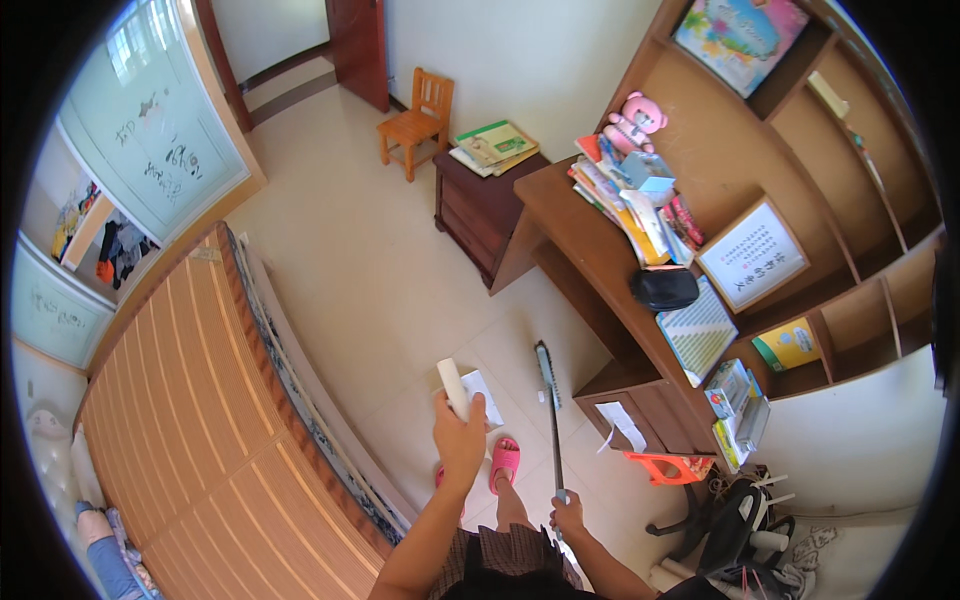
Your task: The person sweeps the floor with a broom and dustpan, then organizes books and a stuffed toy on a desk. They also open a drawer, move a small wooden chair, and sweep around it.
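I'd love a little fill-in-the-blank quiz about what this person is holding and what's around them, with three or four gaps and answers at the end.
1. The hand whose grip holds the long-handled brush is the person's ____ one.
2. With the other hand closed around a pale handle, the number of hands holding something is ____.
3. The slippers being worn are coloured ____.
4. Near the small wooden chair, a reddish-brown ____ stands open.

Missing words: right; two; pink; door.
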Motion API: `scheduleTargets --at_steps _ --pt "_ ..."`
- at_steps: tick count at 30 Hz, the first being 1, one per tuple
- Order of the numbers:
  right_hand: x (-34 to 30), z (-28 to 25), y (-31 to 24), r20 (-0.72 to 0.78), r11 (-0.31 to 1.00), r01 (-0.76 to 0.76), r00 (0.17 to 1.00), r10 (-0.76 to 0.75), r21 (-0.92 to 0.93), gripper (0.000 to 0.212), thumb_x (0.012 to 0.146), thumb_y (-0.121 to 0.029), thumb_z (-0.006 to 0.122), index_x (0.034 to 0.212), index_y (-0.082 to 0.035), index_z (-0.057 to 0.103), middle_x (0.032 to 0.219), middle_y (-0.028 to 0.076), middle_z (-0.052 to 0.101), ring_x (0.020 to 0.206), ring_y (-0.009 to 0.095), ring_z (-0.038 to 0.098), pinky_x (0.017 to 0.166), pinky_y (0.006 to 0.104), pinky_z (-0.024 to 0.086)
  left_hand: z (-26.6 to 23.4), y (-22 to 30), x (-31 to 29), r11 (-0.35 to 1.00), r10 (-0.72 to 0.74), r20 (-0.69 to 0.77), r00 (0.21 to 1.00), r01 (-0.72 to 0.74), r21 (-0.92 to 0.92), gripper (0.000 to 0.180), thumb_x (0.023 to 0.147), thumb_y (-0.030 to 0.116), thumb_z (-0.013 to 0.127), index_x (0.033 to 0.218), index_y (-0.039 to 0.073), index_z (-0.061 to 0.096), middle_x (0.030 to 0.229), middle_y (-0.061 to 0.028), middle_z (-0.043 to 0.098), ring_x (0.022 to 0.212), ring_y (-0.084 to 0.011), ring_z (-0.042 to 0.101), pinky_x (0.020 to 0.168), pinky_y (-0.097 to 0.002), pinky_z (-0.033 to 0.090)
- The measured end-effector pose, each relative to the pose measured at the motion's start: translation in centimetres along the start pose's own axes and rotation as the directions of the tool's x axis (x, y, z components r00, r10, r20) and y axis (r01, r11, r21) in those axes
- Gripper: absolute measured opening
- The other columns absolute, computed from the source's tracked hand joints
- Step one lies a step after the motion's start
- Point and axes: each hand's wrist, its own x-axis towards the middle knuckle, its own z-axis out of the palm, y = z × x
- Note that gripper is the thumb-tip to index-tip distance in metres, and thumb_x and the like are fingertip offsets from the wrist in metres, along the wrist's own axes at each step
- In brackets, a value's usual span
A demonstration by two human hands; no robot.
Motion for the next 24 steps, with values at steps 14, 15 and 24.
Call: scheduleTargets --at_steps 14,15,24 --pt "-11.3 -0.5 -2.6 0.002 0.991 0.124 0.992 -0.124 0.056 0.014 0.074 -0.008 0.053 0.08 0.002 0.046 0.055 0.005 0.047 0.039 0.012 0.044 0.034 0.0257 0.035 8.1 -11.5 -9.8 0.892 -0.136 0.555 0.821 -0.143 0.43 0.052 0.074 0.031 0.058 0.108 -0.006 0.043 0.088 -0.0193 0.055 0.08 -0.0297 0.056 0.069 -0.0362 0.046" --pt "-11.8 0.5 -3.2 -0.009 0.992 0.118 0.993 -0.117 0.037 0.018 0.073 -0.008 0.054 0.084 0.005 0.047 0.054 0.005 0.048 0.039 0.012 0.044 0.035 0.0254 0.035 8.1 -12.8 -8.7 0.876 -0.452 0.544 0.707 0.235 0.422 0.045 0.075 0.031 0.056 0.1 -0.004 0.046 0.078 -0.0161 0.054 0.068 -0.0277 0.056 0.059 -0.0365 0.046" --pt "-14.3 -0.3 -5.5 0.38 0.915 -0.169 0.925 0.019 0.365 0.009 0.076 -0.008 0.051 0.072 -0.003 0.045 0.053 0.004 0.041 0.04 0.011 0.038 0.036 0.0251 0.032 10.5 -20.7 -8.7 0.372 -0.801 0.559 0.214 0.91 0.183 0.036 0.083 0.031 0.038 0.053 0.012 0.032 0.042 -0.0004 0.031 0.03 -0.0126 0.027 0.03 -0.0264 0.021"
